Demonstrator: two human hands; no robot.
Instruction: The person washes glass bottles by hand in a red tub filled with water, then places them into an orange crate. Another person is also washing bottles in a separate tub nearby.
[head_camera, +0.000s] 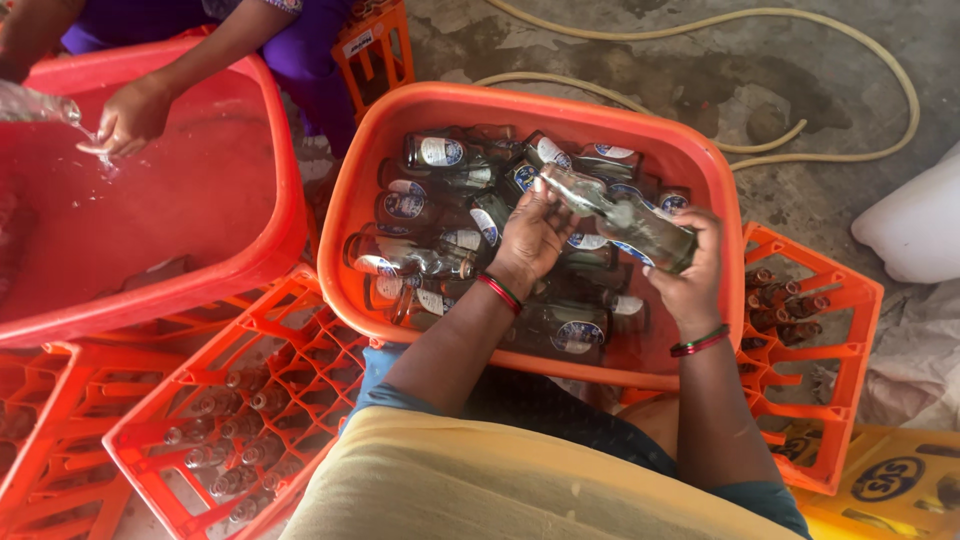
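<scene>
Both hands up over the orange tub (640, 125): left hand (532, 235) closed round the neck end of a clear glass bottle (625, 215), right hand (690, 270) wrapped round its base, held level above the soak. Below, submerged bottles (430, 205) showing oval blue-and-white labels (441, 151). Orange crates (250, 400) either side, slotted for upright bottles.

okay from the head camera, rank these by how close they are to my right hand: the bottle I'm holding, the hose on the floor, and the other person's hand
1. Glass bottle: held in the right hand.
2. Hose: on the floor, beyond the orange tub.
3. Other person's hand: far left, over the red tub.
</scene>
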